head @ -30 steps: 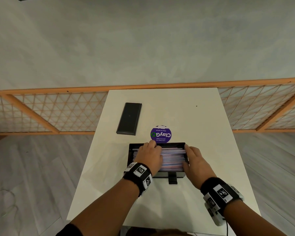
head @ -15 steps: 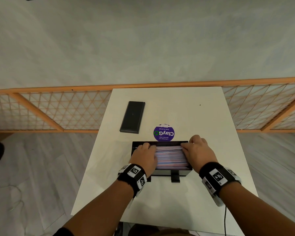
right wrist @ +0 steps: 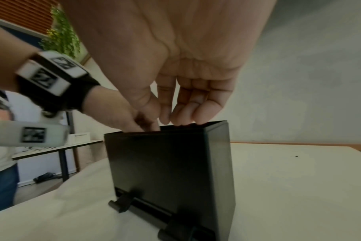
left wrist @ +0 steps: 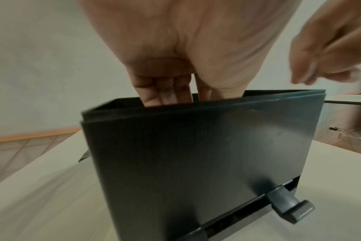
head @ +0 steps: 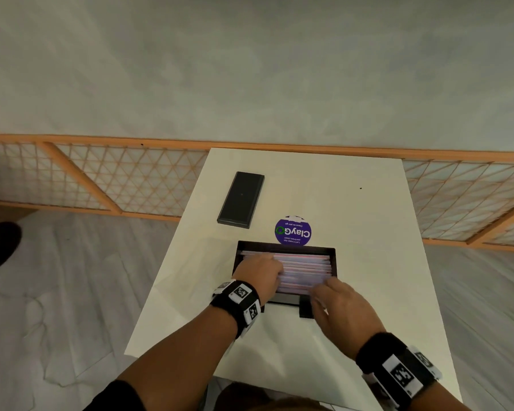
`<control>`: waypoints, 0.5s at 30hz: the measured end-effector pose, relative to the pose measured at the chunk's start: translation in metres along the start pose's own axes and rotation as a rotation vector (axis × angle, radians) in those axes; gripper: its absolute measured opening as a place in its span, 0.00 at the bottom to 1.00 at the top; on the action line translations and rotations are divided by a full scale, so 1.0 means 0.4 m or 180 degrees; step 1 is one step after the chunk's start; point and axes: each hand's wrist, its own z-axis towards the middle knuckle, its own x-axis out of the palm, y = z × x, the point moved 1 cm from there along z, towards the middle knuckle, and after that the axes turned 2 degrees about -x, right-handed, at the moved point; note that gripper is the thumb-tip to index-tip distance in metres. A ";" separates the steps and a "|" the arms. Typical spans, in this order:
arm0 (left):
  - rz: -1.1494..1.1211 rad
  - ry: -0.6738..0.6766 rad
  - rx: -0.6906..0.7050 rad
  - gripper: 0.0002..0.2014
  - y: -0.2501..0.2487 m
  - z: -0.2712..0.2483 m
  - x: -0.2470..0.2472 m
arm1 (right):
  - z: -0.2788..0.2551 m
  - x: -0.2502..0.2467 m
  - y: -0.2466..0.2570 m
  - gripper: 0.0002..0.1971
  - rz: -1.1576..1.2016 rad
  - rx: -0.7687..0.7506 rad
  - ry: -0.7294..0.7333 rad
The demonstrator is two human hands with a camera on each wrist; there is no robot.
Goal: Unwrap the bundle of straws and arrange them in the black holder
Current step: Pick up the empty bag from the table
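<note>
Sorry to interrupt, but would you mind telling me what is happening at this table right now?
A person is settling a stack of straws into the black holder on the white table. The left hand reaches down into the holder's left end, fingers on the straws. The right hand hovers at the near edge with its fingers relaxed, holding nothing. The straws lie flat, side by side. Behind the holder sit a purple round sticker and a flat black lid, both untouched.
</note>
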 end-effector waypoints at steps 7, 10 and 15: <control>-0.0425 0.0028 -0.0290 0.15 -0.007 -0.022 -0.035 | -0.096 0.037 0.002 0.17 -0.0031 -0.0135 0.1156; -0.0856 -0.0467 -0.0439 0.13 0.004 -0.076 -0.065 | -0.128 0.055 -0.021 0.19 -0.0004 -0.0034 0.1404; -0.1514 -0.1394 -0.1324 0.09 0.132 -0.197 -0.065 | -0.175 0.081 -0.037 0.19 0.0029 0.0121 0.1652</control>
